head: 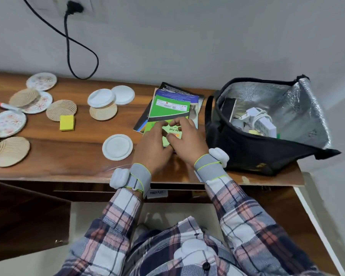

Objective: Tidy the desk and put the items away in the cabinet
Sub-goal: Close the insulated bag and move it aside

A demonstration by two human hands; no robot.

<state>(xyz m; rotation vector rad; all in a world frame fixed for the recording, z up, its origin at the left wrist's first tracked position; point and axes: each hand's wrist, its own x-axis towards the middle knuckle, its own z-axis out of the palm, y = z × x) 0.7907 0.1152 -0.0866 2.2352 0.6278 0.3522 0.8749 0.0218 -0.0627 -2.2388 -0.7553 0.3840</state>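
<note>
Plaid navy, pink and white shirt (pixel 167 246), grey yellow-edged wrist straps (pixel 140 177) with white pods (pixel 119 177).

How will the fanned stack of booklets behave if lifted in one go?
The booklets look thin and soft-covered, so they would probably sag if held by one edge. They lie fanned at different angles, so they may slide apart unless squared first. The small green pad that the left hand and right hand hold on top could slip off.
</note>
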